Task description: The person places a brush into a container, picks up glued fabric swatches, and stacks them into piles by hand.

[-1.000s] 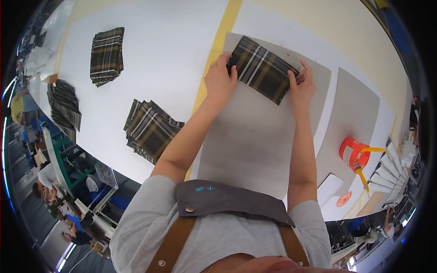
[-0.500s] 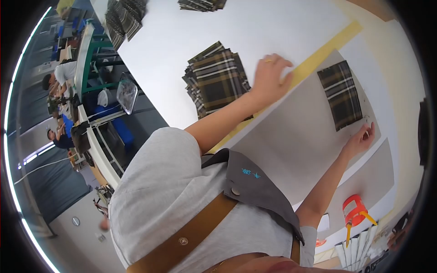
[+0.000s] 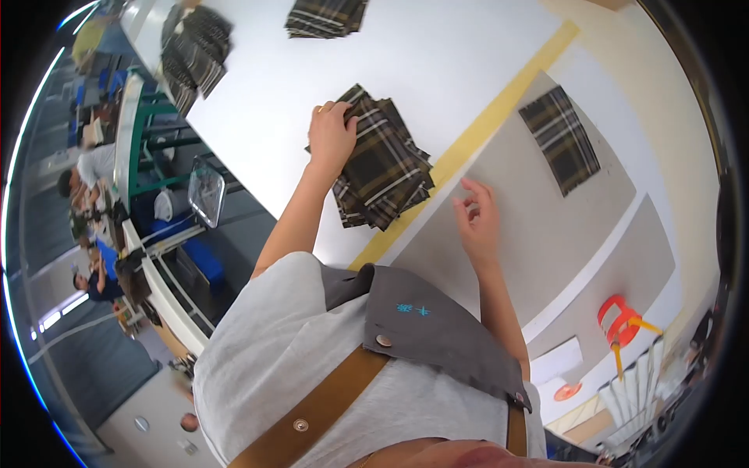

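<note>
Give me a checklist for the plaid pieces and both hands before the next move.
1. Left hand at the fanned plaid stack: ok, fingers at its edge.
2. Left hand gripping a piece: cannot tell.
3. Stack squared up: not ok, its pieces lie at differing angles.
4. Right hand free: ok, nothing visible in it, above the grey board.
5. Plaid cloth on the board apart from both hands: ok.
6. Red tub away from both hands: ok.
</note>
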Motion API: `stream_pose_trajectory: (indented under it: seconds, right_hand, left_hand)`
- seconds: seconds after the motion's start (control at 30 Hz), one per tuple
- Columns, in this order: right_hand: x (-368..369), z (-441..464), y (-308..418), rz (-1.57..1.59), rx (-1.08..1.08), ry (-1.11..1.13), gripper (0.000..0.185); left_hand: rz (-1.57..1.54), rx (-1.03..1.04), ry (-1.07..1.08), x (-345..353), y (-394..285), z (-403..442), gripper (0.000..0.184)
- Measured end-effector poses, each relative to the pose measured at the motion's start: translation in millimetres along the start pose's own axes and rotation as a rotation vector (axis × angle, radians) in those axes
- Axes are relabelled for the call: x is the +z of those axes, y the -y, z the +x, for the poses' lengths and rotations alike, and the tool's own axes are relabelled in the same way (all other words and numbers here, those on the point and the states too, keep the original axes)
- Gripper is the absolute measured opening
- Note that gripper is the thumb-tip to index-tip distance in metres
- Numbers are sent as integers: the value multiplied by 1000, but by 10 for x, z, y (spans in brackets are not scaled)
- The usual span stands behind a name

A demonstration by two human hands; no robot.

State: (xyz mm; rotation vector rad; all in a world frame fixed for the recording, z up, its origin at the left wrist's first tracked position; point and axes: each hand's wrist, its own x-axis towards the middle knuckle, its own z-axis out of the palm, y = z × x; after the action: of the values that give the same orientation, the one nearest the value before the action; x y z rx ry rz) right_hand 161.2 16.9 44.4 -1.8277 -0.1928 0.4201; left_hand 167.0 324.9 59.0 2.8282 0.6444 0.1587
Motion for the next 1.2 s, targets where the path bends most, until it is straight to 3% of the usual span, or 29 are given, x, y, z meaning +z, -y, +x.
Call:
stream_pose_trajectory:
  seconds: [0.13, 0.37, 0.47, 0.57, 0.67, 0.77, 0.87, 0.93, 1.03, 1.13, 1.2]
  right_hand:
    - [-42, -48, -61, 18, 15, -5, 45]
    - [-75, -32, -59, 63, 99, 19, 61]
    - [-133, 7, -62, 115, 11, 25, 66]
    - [-204, 52, -48, 494, 26, 33, 68]
    - [-410, 93, -41, 954, 75, 179, 60]
    - [-854, 3, -216, 773, 352, 112, 50]
    - [-1314, 33, -223, 599, 300, -224, 41]
    - [-1638, 139, -191, 387, 264, -311, 39]
    - [-1932, 412, -396, 198, 163, -436, 37]
    - [-2102, 756, -515, 15, 158, -565, 35]
    - [-2119, 914, -566, -146, 171, -641, 36]
  left_hand:
    - [-35, 159, -69, -257, -389, -146, 14]
    - [25, 170, -116, -342, -359, -102, 17]
    - [-373, 100, 188, -804, -772, -176, 15]
    - [-739, 212, 371, -956, -1059, -250, 13]
    - [-1216, 13, 618, -811, -1356, -232, 14]
    - [-1203, -43, 608, -359, -1643, -124, 15]
    - [-991, 63, 443, 177, -1931, -18, 15]
    - [-902, 125, 404, 491, -2089, 83, 18]
    - [-927, 332, 124, 898, -2367, 236, 21]
    - [-807, 257, 221, 983, -2611, 460, 20]
    - [-738, 299, 170, 1155, -2685, 566, 21]
